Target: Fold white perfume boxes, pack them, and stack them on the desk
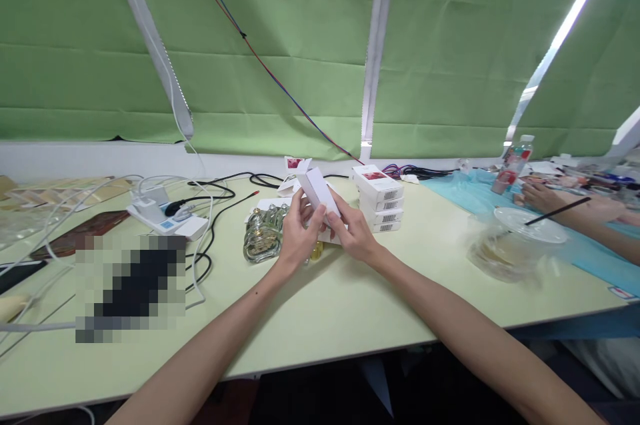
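Note:
Both my hands hold a small white carton [319, 190] above the pale green table [320, 318]. My left hand [296, 228] grips its left side with fingers curled round it. My right hand [353, 228] closes on its right and lower side. The carton tilts, its top flap open toward the window. Just left of my left hand stand several clear glass bottles [263, 235] with yellowish liquid. A stack of white boxes [379, 198] with barcodes sits right behind my right hand. More white cartons [295, 168] lie behind the held one.
A white power strip [167, 217] with tangled cables lies at the left. A clear plastic bowl [507, 242] stands at the right. Another person's hands [543, 197] rest on a blue cloth [590, 248] at the far right, near a drink bottle [513, 164]. Green blinds cover the windows.

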`<state>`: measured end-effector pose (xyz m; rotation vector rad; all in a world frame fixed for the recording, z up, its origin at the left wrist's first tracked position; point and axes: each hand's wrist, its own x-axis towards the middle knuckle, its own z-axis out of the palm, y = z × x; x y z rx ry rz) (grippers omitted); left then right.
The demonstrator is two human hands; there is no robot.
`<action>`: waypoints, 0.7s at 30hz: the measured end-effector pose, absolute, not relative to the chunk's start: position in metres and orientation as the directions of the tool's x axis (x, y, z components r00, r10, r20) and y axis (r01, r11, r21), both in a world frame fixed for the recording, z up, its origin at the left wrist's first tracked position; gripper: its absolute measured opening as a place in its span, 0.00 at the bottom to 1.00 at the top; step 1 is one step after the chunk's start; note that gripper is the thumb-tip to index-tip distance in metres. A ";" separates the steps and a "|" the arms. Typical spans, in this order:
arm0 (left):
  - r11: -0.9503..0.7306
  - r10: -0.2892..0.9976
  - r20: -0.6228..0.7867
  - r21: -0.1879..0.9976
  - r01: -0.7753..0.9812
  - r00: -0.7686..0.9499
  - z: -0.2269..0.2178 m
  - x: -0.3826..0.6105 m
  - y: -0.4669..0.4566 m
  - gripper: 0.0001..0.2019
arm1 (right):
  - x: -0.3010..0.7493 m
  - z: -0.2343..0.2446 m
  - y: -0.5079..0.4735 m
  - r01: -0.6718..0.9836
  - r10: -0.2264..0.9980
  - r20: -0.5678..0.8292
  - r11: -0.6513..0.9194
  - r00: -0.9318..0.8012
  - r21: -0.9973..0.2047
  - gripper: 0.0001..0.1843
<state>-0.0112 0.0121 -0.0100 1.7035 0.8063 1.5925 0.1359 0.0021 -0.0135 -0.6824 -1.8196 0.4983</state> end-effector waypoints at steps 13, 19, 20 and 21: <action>-0.612 0.790 0.610 0.791 0.014 0.058 -0.009 -0.012 0.013 0.32 | 0.137 -0.017 0.005 0.246 0.665 0.693 0.747 -0.280 -0.618 0.33; -0.603 0.797 0.603 0.797 0.005 0.047 -0.010 -0.011 0.013 0.33 | 0.137 -0.016 0.005 0.236 0.664 0.696 0.747 -0.272 -0.621 0.33; -0.601 0.799 0.600 0.800 0.003 0.046 -0.010 -0.011 0.014 0.33 | 0.137 -0.016 0.005 0.235 0.665 0.696 0.747 -0.272 -0.622 0.33; -0.598 0.800 0.598 0.801 0.001 0.045 -0.010 -0.011 0.014 0.33 | 0.137 -0.017 0.005 0.236 0.665 0.696 0.747 -0.271 -0.622 0.33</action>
